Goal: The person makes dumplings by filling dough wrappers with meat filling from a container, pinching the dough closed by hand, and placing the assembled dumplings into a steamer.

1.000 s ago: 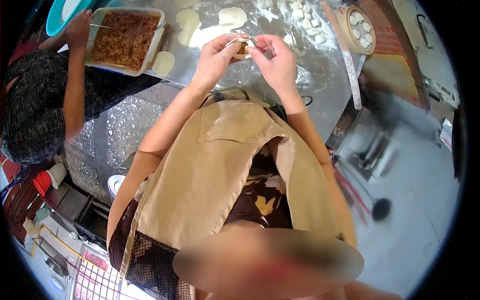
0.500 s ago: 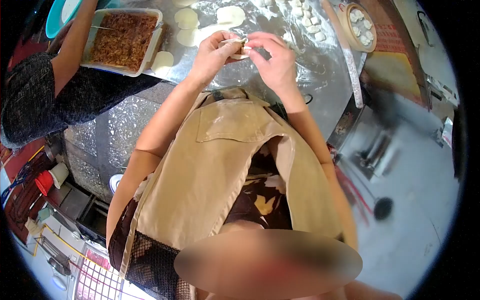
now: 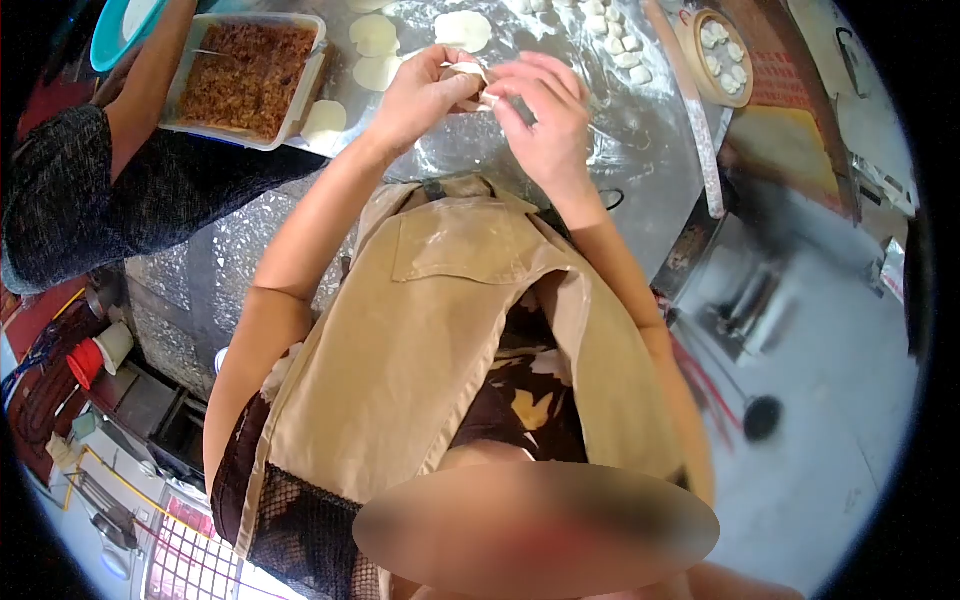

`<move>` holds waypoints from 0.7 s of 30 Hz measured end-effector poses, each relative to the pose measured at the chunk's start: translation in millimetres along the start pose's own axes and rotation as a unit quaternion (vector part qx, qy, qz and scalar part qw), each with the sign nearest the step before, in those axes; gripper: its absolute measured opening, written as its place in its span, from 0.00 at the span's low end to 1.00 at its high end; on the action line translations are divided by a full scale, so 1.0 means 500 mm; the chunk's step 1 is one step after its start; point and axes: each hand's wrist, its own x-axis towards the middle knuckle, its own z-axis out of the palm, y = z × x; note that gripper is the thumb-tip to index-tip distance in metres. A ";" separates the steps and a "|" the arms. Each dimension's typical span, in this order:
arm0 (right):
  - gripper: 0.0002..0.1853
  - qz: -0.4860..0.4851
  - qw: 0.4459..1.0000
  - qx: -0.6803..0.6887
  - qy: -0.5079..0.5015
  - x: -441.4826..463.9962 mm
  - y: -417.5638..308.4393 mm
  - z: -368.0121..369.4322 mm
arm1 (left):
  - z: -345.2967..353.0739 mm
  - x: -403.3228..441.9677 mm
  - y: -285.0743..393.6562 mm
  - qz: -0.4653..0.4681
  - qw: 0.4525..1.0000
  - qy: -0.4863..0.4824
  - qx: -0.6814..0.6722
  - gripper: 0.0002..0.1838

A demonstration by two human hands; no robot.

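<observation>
Over the floured metal table, my left hand (image 3: 425,98) holds a dough wrapper (image 3: 468,70) with brown filling partly visible in it. My right hand (image 3: 543,118) pinches the wrapper's right edge between thumb and index finger, its other fingers raised and slightly blurred. Both hands touch the same piece. Flat round dough wrappers (image 3: 374,36) lie on the table to the left, and another round (image 3: 462,31) lies just beyond my hands. Small dough lumps (image 3: 627,60) sit on the flour to the upper right.
A rectangular tub (image 3: 318,75) of brown filling stands at the left, beside a co-worker's arm (image 3: 150,95). A teal bowl (image 3: 103,42) is at the upper left. On the right are a long rolling pin (image 3: 703,150) and a round steamer (image 3: 688,52) holding white dumplings.
My left hand has shifted slightly left and up with the wrapper, and my right fingers have moved along its edge. The co-worker's hand has moved up out of view from the tub.
</observation>
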 end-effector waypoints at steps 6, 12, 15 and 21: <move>0.06 -0.027 0.999 -0.021 0.015 0.011 -0.001 -0.001 | -0.009 0.013 0.036 -0.019 0.993 -0.074 0.092 0.13; 0.07 0.078 0.994 0.037 0.069 0.000 -0.007 -0.001 | 0.030 -0.011 -0.006 -0.008 0.985 -0.024 -0.171 0.22; 0.06 0.166 0.980 0.073 0.088 -0.015 -0.013 0.010 | 0.071 -0.022 -0.020 0.001 0.967 0.029 -0.255 0.20; 0.08 0.211 0.969 0.109 0.069 -0.011 -0.007 -0.003 | 0.078 -0.012 -0.017 0.073 0.989 0.067 -0.107 0.17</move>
